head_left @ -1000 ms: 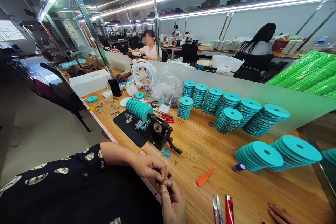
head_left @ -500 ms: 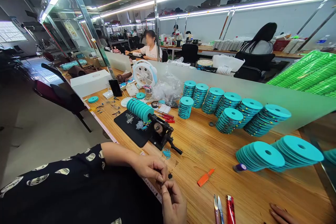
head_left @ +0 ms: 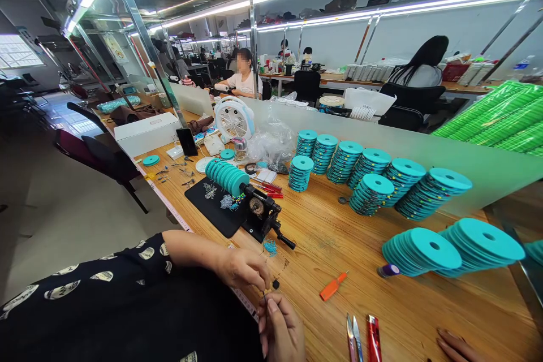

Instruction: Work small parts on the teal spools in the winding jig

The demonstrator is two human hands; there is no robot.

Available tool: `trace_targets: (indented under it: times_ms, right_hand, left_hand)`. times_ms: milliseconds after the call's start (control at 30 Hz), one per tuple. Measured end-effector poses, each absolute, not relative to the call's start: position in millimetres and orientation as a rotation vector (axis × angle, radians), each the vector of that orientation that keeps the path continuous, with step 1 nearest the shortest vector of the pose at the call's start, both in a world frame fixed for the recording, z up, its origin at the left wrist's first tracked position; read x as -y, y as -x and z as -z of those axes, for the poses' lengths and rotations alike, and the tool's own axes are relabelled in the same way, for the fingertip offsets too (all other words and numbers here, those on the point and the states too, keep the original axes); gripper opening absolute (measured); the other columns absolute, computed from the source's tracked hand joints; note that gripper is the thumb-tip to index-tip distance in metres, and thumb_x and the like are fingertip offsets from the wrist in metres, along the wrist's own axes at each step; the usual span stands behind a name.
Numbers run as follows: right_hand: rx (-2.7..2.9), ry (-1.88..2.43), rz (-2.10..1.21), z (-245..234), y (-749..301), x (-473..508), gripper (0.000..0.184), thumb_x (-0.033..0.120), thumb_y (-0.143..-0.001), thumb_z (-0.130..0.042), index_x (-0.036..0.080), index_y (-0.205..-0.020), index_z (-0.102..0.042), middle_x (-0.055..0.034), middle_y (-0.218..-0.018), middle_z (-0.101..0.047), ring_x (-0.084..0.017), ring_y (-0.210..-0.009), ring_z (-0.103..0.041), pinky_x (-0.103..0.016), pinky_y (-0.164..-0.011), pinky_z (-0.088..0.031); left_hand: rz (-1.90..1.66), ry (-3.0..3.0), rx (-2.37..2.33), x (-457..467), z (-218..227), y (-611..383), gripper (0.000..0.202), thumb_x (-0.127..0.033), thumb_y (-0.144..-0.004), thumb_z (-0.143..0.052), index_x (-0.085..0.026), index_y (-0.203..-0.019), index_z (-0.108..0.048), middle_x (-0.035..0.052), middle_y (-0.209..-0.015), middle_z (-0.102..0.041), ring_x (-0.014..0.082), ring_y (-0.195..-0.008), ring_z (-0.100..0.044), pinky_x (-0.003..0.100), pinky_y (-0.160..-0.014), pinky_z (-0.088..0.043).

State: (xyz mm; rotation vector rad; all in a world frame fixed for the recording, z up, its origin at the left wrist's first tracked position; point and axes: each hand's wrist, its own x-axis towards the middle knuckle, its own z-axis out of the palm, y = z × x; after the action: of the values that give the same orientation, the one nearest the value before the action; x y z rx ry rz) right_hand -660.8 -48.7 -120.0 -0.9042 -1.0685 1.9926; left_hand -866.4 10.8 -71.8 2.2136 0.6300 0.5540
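Both hands meet at the near table (head_left: 394, 317) edge, bottom centre. Left hand (head_left: 242, 267) is curled, fingertips pinched down on a tiny dark piece (head_left: 263, 295). Right hand (head_left: 280, 332) comes up from below, and its fingertips close on the same piece from the near side. The piece is held just above the tape measure (head_left: 248, 304) that runs along the table edge. It reads as a thin dark speck, too small to make out shape or material.

Around it:
- black bead (head_left: 275, 283) on the wood, just right of the pinch, not touching the fingers
- teal thread tangle (head_left: 268, 246) a little farther back
- black crank winder (head_left: 261, 214) behind that, with a row of teal spools (head_left: 227, 176) on its shaft, sitting on a black mat (head_left: 210, 206)
- orange tool (head_left: 333, 287) to the right, lying flat
- tweezers (head_left: 352, 339) and red lighter (head_left: 372, 339) side by side at the near right
- leaning spool stacks (head_left: 424, 249) at the far right and along the divider

Another hand's fingers (head_left: 456, 345) rest at the near right corner — well apart from the pinch.
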Motion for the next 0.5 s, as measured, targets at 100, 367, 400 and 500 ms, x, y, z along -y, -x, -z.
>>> trace_targets:
  times_ms: [100, 367, 400, 500]
  right_hand:
    - [0.998, 0.91, -2.011, 114.7, 663.7, 46.9, 0.027, 0.059, -0.079, -0.064, 0.037, -0.066, -0.069, -0.0025, -0.051, -0.052, -0.015, -0.035, -0.036, -0.028, -0.036, -0.021]
    - [0.891, 0.895, -2.129, 114.1, 664.4, 46.1, 0.023, 0.057, -0.077, -0.071, 0.036, -0.069, -0.069, -0.0026, -0.062, -0.055, -0.012, -0.041, -0.033, -0.028, -0.043, -0.018]
    - [0.916, 0.897, -2.115, 113.7, 664.7, 47.0, 0.022, 0.057, -0.078, -0.07, 0.037, -0.069, -0.069, -0.0016, -0.061, -0.052, -0.013, -0.042, -0.032, -0.029, -0.043, -0.02]
    - [1.108, 1.01, -1.797, 110.4, 668.9, 51.8, 0.02, 0.055, -0.083, -0.064, 0.039, -0.072, -0.067, -0.0017, -0.061, -0.05, -0.02, -0.047, -0.043, -0.036, -0.046, -0.034]
  left_hand:
    - [-0.56, -2.335, -0.488, -14.0, 81.1, 871.6, 0.074, -0.061, -0.097, -0.012, -0.014, -0.081, -0.068, 0.0256, -0.089, -0.076, 0.0244, -0.089, -0.071, 0.03, -0.081, -0.054]
    - [-0.562, -2.41, -0.435, -16.1, 92.4, 872.9, 0.068, -0.054, -0.099, -0.013, -0.015, -0.081, -0.066, 0.0245, -0.09, -0.075, 0.0233, -0.089, -0.072, 0.029, -0.083, -0.055]
    - [-0.571, -2.398, -0.449, -14.7, 89.9, 872.2, 0.067, -0.053, -0.099, -0.013, -0.015, -0.082, -0.066, 0.0243, -0.092, -0.075, 0.0231, -0.09, -0.072, 0.029, -0.083, -0.055]
    - [-0.62, -2.329, -0.519, -8.4, 78.3, 868.5, 0.061, -0.05, -0.101, -0.016, -0.014, -0.086, -0.063, 0.0241, -0.099, -0.074, 0.0221, -0.097, -0.071, 0.027, -0.083, -0.056]
